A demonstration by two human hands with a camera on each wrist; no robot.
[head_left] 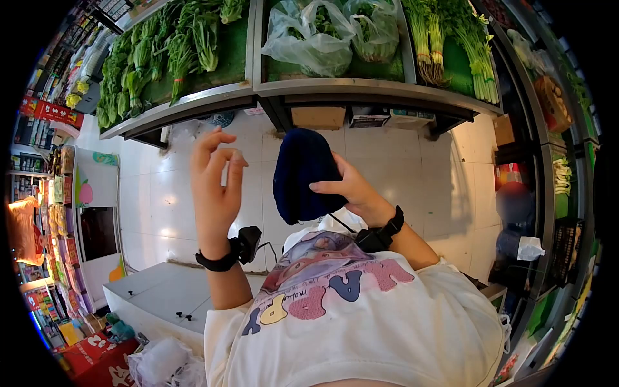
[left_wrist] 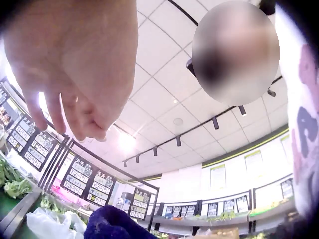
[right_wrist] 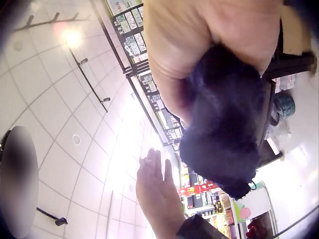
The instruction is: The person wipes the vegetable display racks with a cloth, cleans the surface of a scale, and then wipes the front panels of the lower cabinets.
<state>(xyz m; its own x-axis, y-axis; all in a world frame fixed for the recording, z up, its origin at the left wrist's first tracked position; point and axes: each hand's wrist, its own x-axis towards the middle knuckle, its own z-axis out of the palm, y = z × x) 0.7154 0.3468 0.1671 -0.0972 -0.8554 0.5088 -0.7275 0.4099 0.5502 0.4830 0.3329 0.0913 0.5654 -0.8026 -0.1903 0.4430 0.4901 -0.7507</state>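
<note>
My right hand (head_left: 358, 191) grips a dark navy, fuzzy folded cloth (head_left: 302, 173) by its right side, thumb on top and the other fingers mostly hidden beneath. In the right wrist view the cloth (right_wrist: 224, 119) hangs bunched from that hand (right_wrist: 214, 25). Raised to the left of the cloth, my left hand (head_left: 216, 187) holds nothing; its fingers are loosely bent, with a gap to the cloth. The left wrist view shows this hand (left_wrist: 75, 64) large at upper left, and a corner of the cloth (left_wrist: 113, 225) low in the frame.
A metal-edged produce stand (head_left: 193, 102) runs across the front, bearing leafy greens (head_left: 180, 48), bagged vegetables (head_left: 309, 39) and tied bunches (head_left: 477, 58). Boxes (head_left: 319, 118) sit beneath it. A grey-white cabinet (head_left: 158, 300) stands at lower left, and more shelving (head_left: 545, 193) lines the right.
</note>
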